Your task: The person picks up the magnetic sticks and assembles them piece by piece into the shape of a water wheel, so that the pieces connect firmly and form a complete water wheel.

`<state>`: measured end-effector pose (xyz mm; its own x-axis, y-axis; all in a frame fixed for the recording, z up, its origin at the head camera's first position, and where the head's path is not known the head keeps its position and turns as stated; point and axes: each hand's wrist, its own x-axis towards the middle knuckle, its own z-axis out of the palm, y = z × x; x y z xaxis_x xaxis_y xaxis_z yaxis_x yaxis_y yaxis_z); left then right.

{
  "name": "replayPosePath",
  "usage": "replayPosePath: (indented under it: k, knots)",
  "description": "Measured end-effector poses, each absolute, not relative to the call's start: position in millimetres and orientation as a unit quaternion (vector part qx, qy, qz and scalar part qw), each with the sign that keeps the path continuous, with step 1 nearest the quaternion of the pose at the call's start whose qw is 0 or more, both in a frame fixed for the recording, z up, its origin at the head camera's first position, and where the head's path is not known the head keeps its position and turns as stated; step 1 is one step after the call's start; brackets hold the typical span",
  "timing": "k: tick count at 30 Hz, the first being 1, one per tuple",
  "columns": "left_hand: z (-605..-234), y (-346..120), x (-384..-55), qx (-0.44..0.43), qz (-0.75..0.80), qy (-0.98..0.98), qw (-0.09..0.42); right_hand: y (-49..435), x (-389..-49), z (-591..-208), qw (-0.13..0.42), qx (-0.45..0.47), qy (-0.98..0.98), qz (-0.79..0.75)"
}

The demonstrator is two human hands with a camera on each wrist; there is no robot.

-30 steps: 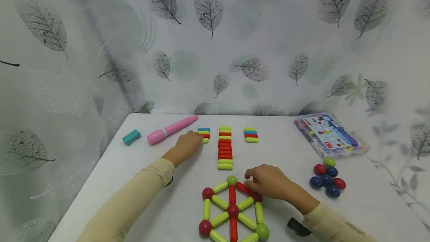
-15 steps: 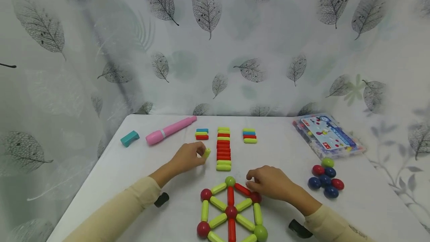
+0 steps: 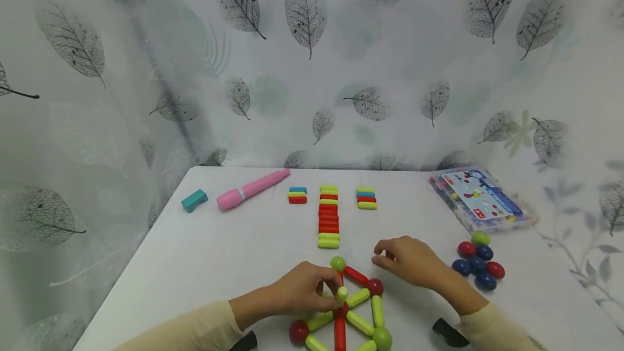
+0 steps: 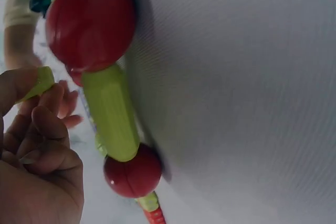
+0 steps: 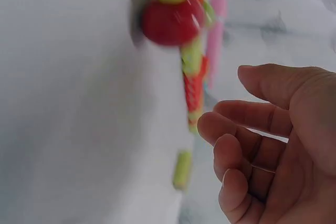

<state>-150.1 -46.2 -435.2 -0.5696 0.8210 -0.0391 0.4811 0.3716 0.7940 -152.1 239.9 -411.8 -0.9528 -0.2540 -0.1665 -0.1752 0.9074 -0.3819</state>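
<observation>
Between thumb and fingertips my left hand (image 3: 306, 290) pinches a yellow-green magnetic rod (image 3: 342, 296), held upright over the red ball (image 3: 343, 310) at the centre of a wheel-like figure. That figure joins red and yellow-green rods with red and green balls; its upper left part is hidden behind the hand. In the left wrist view the pinched rod (image 4: 43, 81) shows beside a red ball (image 4: 92, 24) of the figure. My right hand (image 3: 411, 261) holds nothing, fingers loosely curled, just up and right of the corner ball (image 3: 375, 286). The right wrist view shows its relaxed fingers (image 5: 231, 153).
Behind the figure runs a column of red and yellow-green rods (image 3: 329, 221), flanked by small rod stacks, left (image 3: 297, 195) and right (image 3: 366, 198). Farther out lie a pink tube (image 3: 253, 188), a teal block (image 3: 194, 200), several loose balls (image 3: 476, 265) and a clear plastic case (image 3: 480, 199).
My left hand has taken the bottom yellow-green rod from the left stack and carried it toward me, over the figure's centre. My right hand has shifted slightly away from the corner ball.
</observation>
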Motion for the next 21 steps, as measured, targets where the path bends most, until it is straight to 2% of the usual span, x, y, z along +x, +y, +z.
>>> replayPosePath:
  k: [6, 9, 16, 21]
  knots:
    - [-442, -45, -144, 0.407, 0.374, 0.809, 0.202, 317, -154, -388, 0.032, -0.093, 0.987, -0.123]
    - [-442, -43, -142, 0.405, 0.371, 0.814, 0.191, 356, -152, -385, 0.023, -0.064, 0.996, -0.05]
    - [-436, -38, -140, 0.39, 0.347, 0.832, 0.19, 391, -157, -400, 0.105, -0.011, 0.994, -0.002]
    - [-437, -36, -140, 0.388, 0.345, 0.833, 0.193, 396, -158, -408, 0.126, 0.003, 0.992, -0.019]
